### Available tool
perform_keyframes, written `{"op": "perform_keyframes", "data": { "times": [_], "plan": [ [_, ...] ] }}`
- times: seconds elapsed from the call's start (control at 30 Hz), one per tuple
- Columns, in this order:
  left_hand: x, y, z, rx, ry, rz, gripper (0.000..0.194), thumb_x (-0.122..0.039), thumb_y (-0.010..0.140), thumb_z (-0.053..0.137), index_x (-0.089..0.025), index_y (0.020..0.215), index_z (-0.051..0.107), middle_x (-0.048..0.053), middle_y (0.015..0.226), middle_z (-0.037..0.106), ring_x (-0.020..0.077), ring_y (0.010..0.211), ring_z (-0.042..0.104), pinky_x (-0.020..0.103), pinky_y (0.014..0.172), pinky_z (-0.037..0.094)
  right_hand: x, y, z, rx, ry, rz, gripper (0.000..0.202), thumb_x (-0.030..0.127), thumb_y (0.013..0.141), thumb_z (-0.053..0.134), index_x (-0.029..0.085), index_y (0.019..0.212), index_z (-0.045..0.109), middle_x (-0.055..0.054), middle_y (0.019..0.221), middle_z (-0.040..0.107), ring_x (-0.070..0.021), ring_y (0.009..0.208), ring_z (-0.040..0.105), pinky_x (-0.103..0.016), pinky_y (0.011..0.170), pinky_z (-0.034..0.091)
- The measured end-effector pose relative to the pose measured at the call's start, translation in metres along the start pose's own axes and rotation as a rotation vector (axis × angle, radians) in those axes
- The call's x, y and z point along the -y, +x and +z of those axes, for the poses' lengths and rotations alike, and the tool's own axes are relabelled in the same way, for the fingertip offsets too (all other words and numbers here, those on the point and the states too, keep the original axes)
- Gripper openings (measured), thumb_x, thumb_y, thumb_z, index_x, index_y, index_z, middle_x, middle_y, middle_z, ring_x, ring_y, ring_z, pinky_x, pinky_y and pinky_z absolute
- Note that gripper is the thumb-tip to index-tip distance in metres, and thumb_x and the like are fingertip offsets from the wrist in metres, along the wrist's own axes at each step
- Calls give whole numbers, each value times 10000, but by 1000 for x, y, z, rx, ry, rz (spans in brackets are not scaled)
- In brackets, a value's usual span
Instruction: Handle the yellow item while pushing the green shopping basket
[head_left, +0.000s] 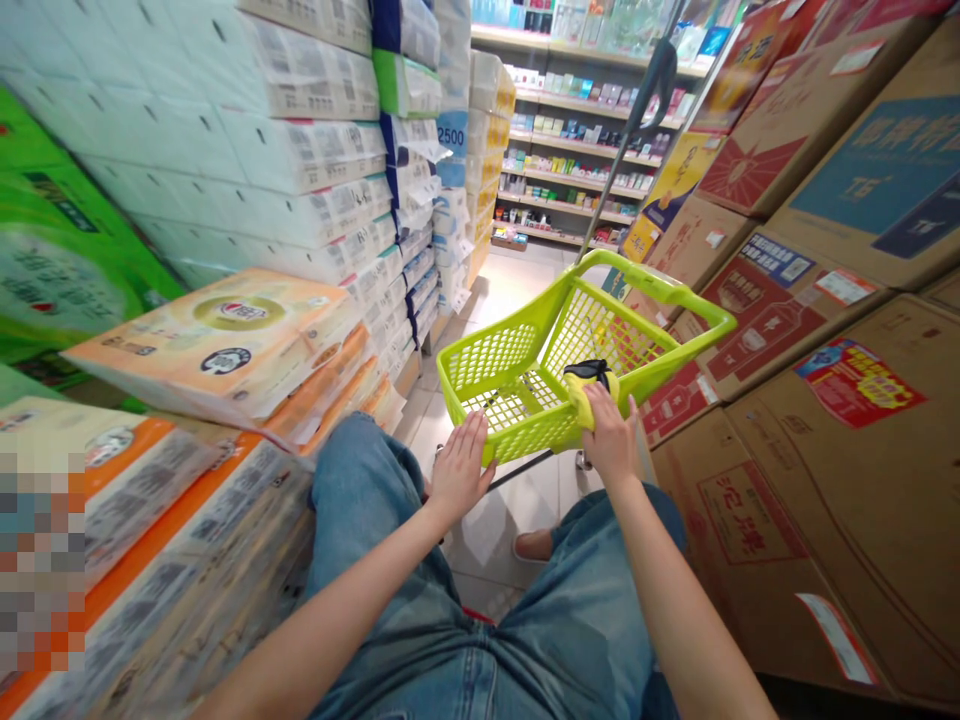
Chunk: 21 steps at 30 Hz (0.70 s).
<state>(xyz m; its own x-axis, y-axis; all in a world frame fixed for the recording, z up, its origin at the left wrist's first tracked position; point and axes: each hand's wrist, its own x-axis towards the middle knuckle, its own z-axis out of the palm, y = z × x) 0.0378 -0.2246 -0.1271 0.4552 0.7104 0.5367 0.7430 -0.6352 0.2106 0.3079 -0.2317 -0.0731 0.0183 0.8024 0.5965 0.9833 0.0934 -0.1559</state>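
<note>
A lime-green plastic shopping basket [525, 435] with lattice sides and a large looped handle stands tilted in front of my knees. At the basket's near left corner, my left hand [459, 465] grips the rim, fingers laid over the edge and thumb on the outer side. My right hand [609, 432] is closed on a yellow cloth [582, 396] with a black part, pressing it against the near rim farther right. Some of the cloth is hidden under my fingers. No goods show inside the basket.
Packs of tissue paper [300, 150] are stacked high on the left, with orange packs [225, 330] nearer me. Cardboard cartons [825, 470] form a wall on the right. Behind the basket a thin pole [611, 180] slants upward. Stocked shelves [577, 150] close off the aisle's far end.
</note>
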Motion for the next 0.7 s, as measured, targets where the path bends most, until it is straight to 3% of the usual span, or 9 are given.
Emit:
{"op": "perform_keyframes", "data": {
  "times": [0.07,0.13,0.27,0.33,0.4,0.47,0.6,0.7],
  "plan": [
    [-3,0,1,-10,-8,-7,721,-279,945,492,-88,1560,167,158,1589,344,262,1501,264,446,1208,292,6,1,4,-19,-11,78,602,63,766,428,184,1347,531,-95,1399,604,-232,1378,480,-515,1210,137],
    [-4,0,1,-18,-19,-15,735,-277,942,494,-91,1565,151,163,1589,340,265,1502,263,454,1207,295,35,-7,11,-9,8,89,610,55,760,429,162,1353,526,-111,1403,599,-235,1391,463,-501,1206,160],
    [-3,-1,2,-11,-45,-18,792,-274,915,523,-85,1569,118,183,1589,330,282,1505,251,479,1205,295,109,-34,23,58,132,-121,635,41,779,422,165,1399,486,-94,1426,582,-192,1417,427,-443,1235,98],
    [-2,-2,1,-3,-52,-15,816,-270,901,537,-75,1568,110,193,1592,318,291,1507,242,485,1205,292,123,-41,23,90,169,-226,633,47,797,423,177,1415,472,-82,1429,581,-175,1417,425,-426,1243,53],
    [0,-3,1,-4,-43,-11,786,-275,918,519,-79,1567,122,189,1591,323,286,1505,247,481,1204,294,111,-38,18,121,170,-295,628,59,804,428,193,1416,471,-74,1424,587,-170,1405,440,-427,1245,23],
    [0,-3,0,-7,-28,-6,733,-286,945,488,-91,1564,147,176,1587,339,275,1503,256,472,1204,297,78,-28,11,127,140,-288,619,70,797,434,203,1400,488,-74,1415,595,-180,1392,460,-439,1241,35],
    [-2,-2,-1,-3,-22,-9,723,-276,943,488,-97,1563,162,159,1591,339,263,1505,253,457,1210,290,9,-4,0,37,33,-53,615,80,772,437,195,1371,515,-90,1402,602,-219,1379,477,-487,1220,103],
    [-6,-1,0,-15,-38,-19,741,-279,942,487,-94,1567,134,168,1594,327,271,1505,253,472,1204,299,10,-1,4,-27,2,62,607,80,765,446,187,1357,527,-105,1385,613,-242,1376,476,-509,1208,128]
  ]
}}
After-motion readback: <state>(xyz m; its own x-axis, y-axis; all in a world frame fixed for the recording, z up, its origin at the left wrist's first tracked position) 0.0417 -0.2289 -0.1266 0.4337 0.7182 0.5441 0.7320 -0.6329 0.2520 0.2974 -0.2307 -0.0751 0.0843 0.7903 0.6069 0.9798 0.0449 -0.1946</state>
